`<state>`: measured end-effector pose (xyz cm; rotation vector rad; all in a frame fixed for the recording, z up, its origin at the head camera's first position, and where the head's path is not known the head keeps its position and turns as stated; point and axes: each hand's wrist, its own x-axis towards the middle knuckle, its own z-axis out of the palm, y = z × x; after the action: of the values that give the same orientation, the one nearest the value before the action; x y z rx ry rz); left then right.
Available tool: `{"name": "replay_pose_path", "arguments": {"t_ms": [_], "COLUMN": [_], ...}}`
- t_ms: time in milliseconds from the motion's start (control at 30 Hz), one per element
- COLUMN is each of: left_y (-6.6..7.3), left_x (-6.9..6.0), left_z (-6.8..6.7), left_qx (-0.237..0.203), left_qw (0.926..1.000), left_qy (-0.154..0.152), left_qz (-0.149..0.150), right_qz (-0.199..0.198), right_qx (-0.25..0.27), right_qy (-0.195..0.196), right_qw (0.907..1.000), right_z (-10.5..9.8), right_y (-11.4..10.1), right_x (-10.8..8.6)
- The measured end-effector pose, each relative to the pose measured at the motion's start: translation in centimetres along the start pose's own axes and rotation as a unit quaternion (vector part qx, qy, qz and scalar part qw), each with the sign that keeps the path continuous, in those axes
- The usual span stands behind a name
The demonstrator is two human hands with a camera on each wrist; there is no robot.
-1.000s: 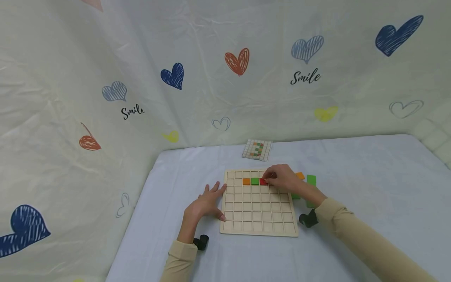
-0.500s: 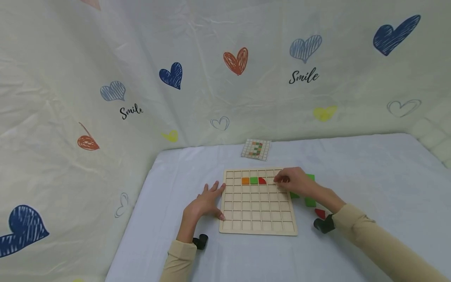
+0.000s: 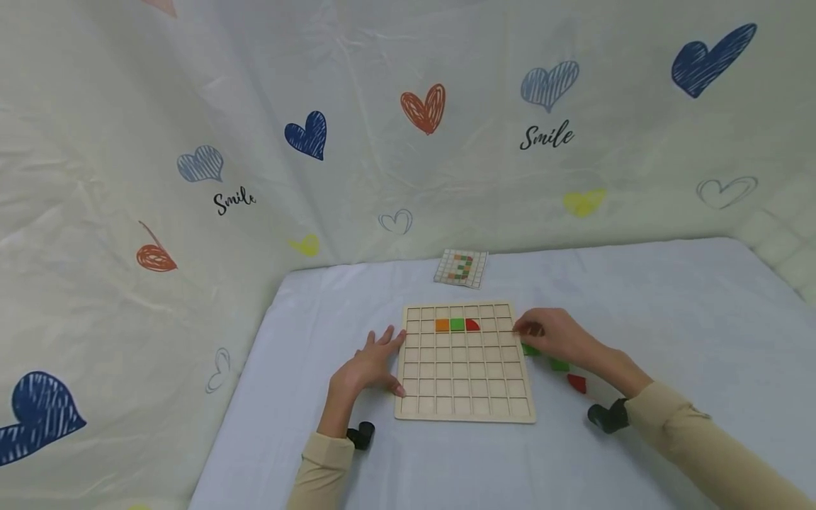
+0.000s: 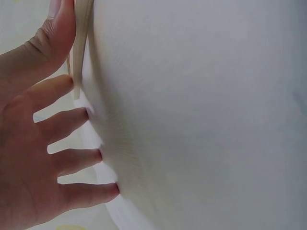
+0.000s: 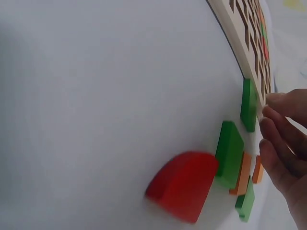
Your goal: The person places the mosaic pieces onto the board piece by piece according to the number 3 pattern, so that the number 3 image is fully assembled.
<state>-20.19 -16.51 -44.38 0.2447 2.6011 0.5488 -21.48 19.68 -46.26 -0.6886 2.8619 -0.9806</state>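
A wooden grid board (image 3: 462, 389) lies on the white cloth. In its second row sit an orange square tile (image 3: 443, 325), a green square tile (image 3: 457, 324) and a red quarter-round tile (image 3: 472, 324), side by side. With fingers spread, my left hand (image 3: 366, 368) touches the board's left edge at the thumb and a finger. My right hand (image 3: 564, 336) is at the board's upper right edge, fingers loosely bent; no tile shows between them in the right wrist view. Beneath and beside it lie a loose red quarter-round tile (image 5: 187, 187), green tiles (image 5: 230, 153) and orange tiles (image 5: 243, 172).
Behind the board lies a pattern card (image 3: 460, 268) printed with a grid and coloured shapes. Dark wrist-camera mounts (image 3: 608, 416) hang under both wrists. A curtain (image 3: 357, 184) with printed hearts rises behind the table.
My right hand has left the red tile in the second row and moved right, off the grid to the board's edge. The loose red tile has come into view. My left hand stays put.
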Motion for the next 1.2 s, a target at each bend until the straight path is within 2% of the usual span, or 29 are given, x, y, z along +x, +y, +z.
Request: {"name": "replay_pose_path", "arguments": {"t_ms": [233, 400, 600, 800, 1067, 1200], "left_y": [-0.1, -0.4, 0.1, 0.2, 0.1, 0.0], "left_x": [0.2, 0.4, -0.2, -0.3, 0.0, 0.0], "left_z": [0.2, 0.4, 0.1, 0.1, 0.2, 0.2], "left_qx": [0.000, 0.001, -0.005, -0.006, -0.008, -0.004], "left_qw": [1.0000, 1.0000, 1.0000, 1.0000, 1.0000, 1.0000], "left_qy": [0.001, -0.003, -0.003, 0.000, -0.002, -0.001], "left_qz": [-0.001, -0.005, 0.000, 0.001, 0.003, 0.004], "right_qz": [0.036, 0.024, 0.021, 0.036, 0.003, 0.008], "right_qx": [0.013, 0.006, -0.016, 0.020, 0.000, 0.014], "right_qy": [-0.042, -0.052, -0.043, -0.037, 0.011, 0.021], "right_qw": [0.9984, 0.9984, 0.9987, 0.9985, 0.9999, 0.9997], "right_z": [-0.5, -0.4, -0.3, -0.3, -0.6, -0.7], "right_y": [0.4, 0.6, 0.5, 0.6, 0.8, 0.7], "right_x": [-1.1, -1.1, -1.0, -1.4, -1.5, -1.4]}}
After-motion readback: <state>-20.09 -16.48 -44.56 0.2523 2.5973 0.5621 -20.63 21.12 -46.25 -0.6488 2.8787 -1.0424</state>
